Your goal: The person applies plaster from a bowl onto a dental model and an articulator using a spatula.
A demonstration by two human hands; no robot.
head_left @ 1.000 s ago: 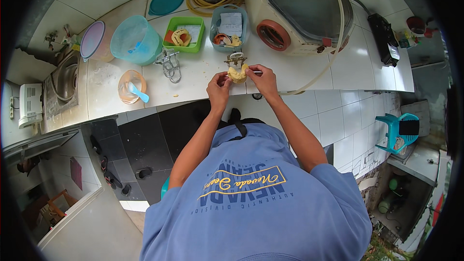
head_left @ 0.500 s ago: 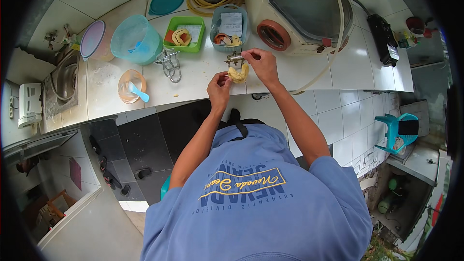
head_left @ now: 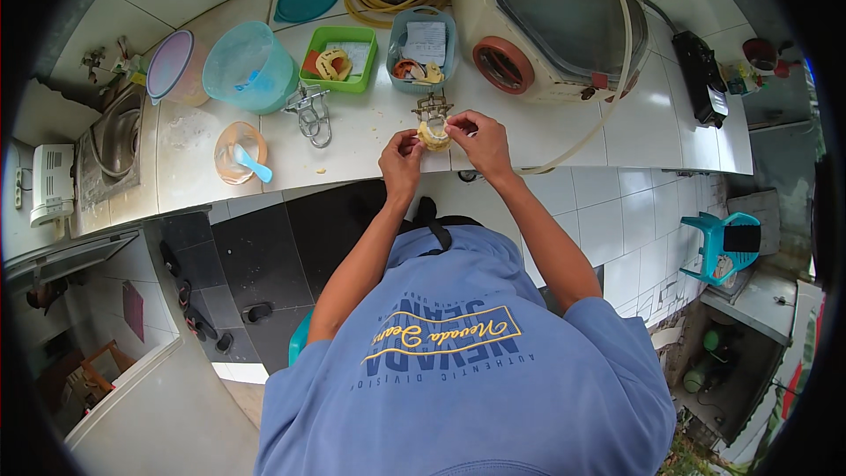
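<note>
A yellowish dental cast (head_left: 431,142) sits near the counter's front edge with a brass-coloured dental articulator (head_left: 432,107) directly behind it. My left hand (head_left: 403,158) pinches the cast's left side. From the right, my right hand (head_left: 481,143) closes thumb and fingers on the cast's edge, where a pale, horseshoe-shaped upper face shows. My fingertips partly cover both sides. How the cast and articulator join is too small to make out. Left of them, a second, silver wire-framed articulator (head_left: 310,115) stands apart on the counter.
Behind lie a green tray (head_left: 363,81) with a cast and a blue-grey tray (head_left: 409,83) with pieces and paper. An orange bowl (head_left: 227,169) with a blue spatula (head_left: 253,164), a turquoise tub (head_left: 231,79) and a sink (head_left: 116,152) are leftward; a windowed cabinet (head_left: 564,22) is rightward.
My right hand has come down and nearer, from the articulator's top to the cast's right side. My left hand stays at the left side. The cast's pale upper face now shows.
</note>
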